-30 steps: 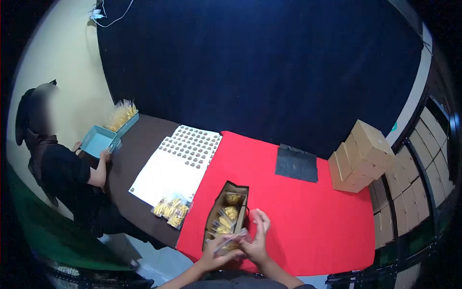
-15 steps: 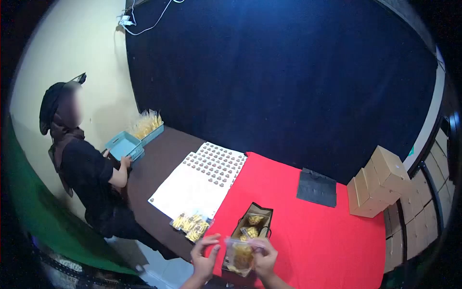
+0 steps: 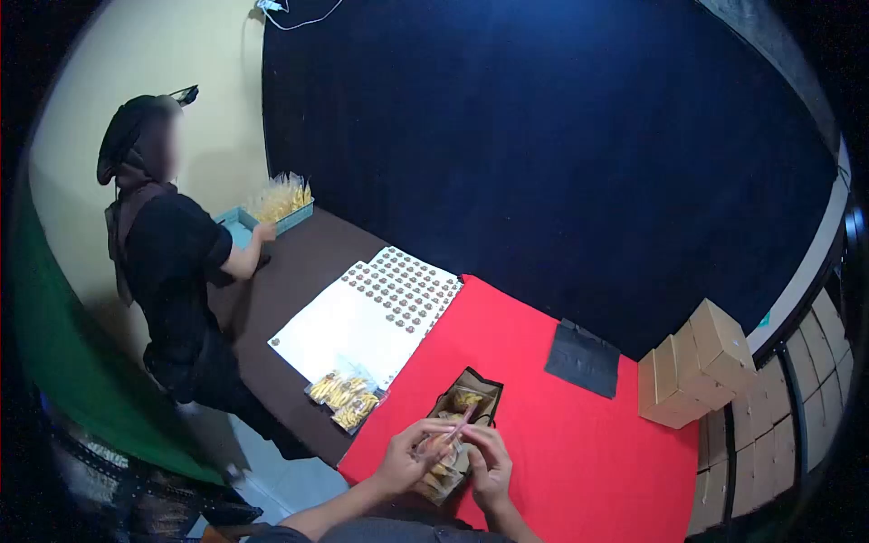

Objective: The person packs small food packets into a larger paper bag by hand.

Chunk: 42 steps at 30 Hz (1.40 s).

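My left hand [image 3: 412, 459] and my right hand [image 3: 489, 463] meet over a brown paper bag [image 3: 488, 387] that lies open on the red cloth. Between them is a small clear plastic pouch [image 3: 460, 425] with a pinkish top edge, seen nearly edge-on. The fingers of both hands are closed on it and cover much of it. Inside the paper bag are more pouches of yellow snacks [image 3: 467, 398]. Several filled pouches [image 3: 344, 398] lie to the left, at the near end of the white sticker sheets [image 3: 335, 339].
A co-worker [image 3: 176, 262] in dark clothes stands at the left, a hand by the blue-green crates [image 3: 296, 217] with snack pouches. A flat black bag [image 3: 582, 357] lies on the red cloth [image 3: 579, 462]. Cardboard boxes [image 3: 697, 366] are stacked at the right.
My left hand has moved in to the pouch, where my right hand alone held it before. The pouch has turned edge-on. The co-worker's arm has shifted at the crates, and my view has moved.
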Motion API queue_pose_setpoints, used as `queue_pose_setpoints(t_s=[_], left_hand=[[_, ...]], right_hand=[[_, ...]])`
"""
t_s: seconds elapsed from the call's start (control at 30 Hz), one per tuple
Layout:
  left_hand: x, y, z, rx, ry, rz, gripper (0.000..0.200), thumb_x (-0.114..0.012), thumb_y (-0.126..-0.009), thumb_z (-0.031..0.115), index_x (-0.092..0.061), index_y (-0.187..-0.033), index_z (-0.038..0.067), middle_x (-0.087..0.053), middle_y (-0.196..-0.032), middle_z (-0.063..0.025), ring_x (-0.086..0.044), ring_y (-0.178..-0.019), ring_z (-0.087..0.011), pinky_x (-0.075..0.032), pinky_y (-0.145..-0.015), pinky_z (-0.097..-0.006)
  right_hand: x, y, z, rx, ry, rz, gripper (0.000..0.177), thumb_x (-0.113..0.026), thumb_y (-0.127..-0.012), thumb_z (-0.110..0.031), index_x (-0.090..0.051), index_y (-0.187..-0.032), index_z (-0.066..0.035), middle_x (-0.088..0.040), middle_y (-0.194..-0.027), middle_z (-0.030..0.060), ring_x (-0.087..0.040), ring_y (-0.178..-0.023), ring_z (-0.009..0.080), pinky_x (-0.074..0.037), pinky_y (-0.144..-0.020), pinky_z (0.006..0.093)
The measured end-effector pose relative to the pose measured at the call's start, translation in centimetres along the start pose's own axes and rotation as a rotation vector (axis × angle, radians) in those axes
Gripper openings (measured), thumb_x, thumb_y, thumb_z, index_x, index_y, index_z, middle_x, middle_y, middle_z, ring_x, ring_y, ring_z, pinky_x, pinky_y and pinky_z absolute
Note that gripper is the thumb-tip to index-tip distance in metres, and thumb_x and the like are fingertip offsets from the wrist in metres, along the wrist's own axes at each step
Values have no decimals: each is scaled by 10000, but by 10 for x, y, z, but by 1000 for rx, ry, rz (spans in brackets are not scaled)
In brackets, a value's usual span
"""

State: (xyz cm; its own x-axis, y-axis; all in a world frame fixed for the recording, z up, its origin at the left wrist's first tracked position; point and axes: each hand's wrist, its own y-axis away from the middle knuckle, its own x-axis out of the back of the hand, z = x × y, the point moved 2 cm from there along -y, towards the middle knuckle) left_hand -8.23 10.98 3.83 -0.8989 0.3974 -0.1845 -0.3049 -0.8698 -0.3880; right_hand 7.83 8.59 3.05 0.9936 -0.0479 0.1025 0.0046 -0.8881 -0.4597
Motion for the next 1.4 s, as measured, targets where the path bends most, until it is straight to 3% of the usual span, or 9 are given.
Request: queue_pose_setpoints(t_s=[0.17, 0.23, 0.33, 0.5, 0.73, 0.9, 1.1, 1.23, 1.4], left_hand=[[5, -11, -11, 40, -100, -26, 275, -596, -946, 197, -667, -1087, -28, -690, -1073, -135, -623, -1025, -146, -475, -947, -325], [12, -9, -21, 36, -363, -107, 295, -585, -954, 210, -653, -1124, -21, -678, -1101, -146, -622, -1030, -148, -474, -946, -331], [7, -18, -11, 90, -55, -156, 346, -513, -990, 253, -613, -1183, -18, -653, -1142, -147, -604, -1070, -174, -468, -945, -335], [17, -11, -36, 81, -26, -201, 391, -443, -1015, 291, -602, -1177, -29, -646, -1143, -136, -593, -1102, -225, -457, -943, -353], [15, -11, -58, 299, -196, -259, 442, -653, -905, 299, -567, -1197, -22, -654, -1023, -124, -605, -1022, -152, -483, -862, -321], [0, -17, -42, 199, 128, -164, 495, -654, -905, 316, -513, -1236, -24, -641, -995, -111, -594, -967, -124, -487, -819, -302], [11, -11, -55, 229, -80, -203, 520, -635, -916, 319, -476, -1267, -30, -643, -1052, -156, -626, -975, -185, -492, -816, -336], [26, -6, -62, 238, -154, -256, 461, -613, -931, 304, -516, -1225, -37, -657, -960, -150, -650, -894, -189, -504, -749, -327], [28, -11, -46, 210, -208, -371, 392, -621, -925, 271, -558, -1194, -6, -652, -972, -132, -646, -894, -213, -508, -793, -343]], right_hand=[[4, -11, -12, -112, -53, 253, 330, -644, -850, -6, -558, -1166, 26, -458, -1213, 110, -506, -1104, 180, -423, -928, 308], [12, -10, -2, -37, -23, 225, 195, -675, -818, 17, -622, -1005, 17, -564, -1065, 118, -561, -995, 189, -454, -860, 314], [25, -3, 15, -26, 31, 160, 45, -707, -802, 4, -663, -812, 1, -662, -821, 86, -608, -855, 192, -458, -780, 307], [23, -3, 0, -135, 23, 174, 39, -665, -855, -19, -688, -884, -7, -664, -827, 62, -603, -797, 143, -461, -724, 278], [26, -4, 3, -197, -125, 366, 182, -629, -923, -164, -636, -978, 9, -674, -929, 70, -624, -903, 135, -478, -816, 276], [10, 15, 25, -349, -115, 161, 195, -575, -966, -190, -608, -932, -1, -635, -867, 22, -578, -796, 89, -463, -709, 252], [7, 26, 37, -464, -171, 123, 304, -501, -1002, -257, -621, -1031, 21, -660, -961, 45, -588, -871, 100, -459, -778, 265], [10, 16, 19, -365, -112, 80, 339, -487, -1011, -279, -622, -877, 2, -610, -786, -10, -540, -732, 55, -425, -631, 233], [22, 1, -16, -300, 62, 72, 132, -623, -900, -86, -666, -952, 27, -677, -887, 64, -613, -847, 111, -487, -771, 280]])
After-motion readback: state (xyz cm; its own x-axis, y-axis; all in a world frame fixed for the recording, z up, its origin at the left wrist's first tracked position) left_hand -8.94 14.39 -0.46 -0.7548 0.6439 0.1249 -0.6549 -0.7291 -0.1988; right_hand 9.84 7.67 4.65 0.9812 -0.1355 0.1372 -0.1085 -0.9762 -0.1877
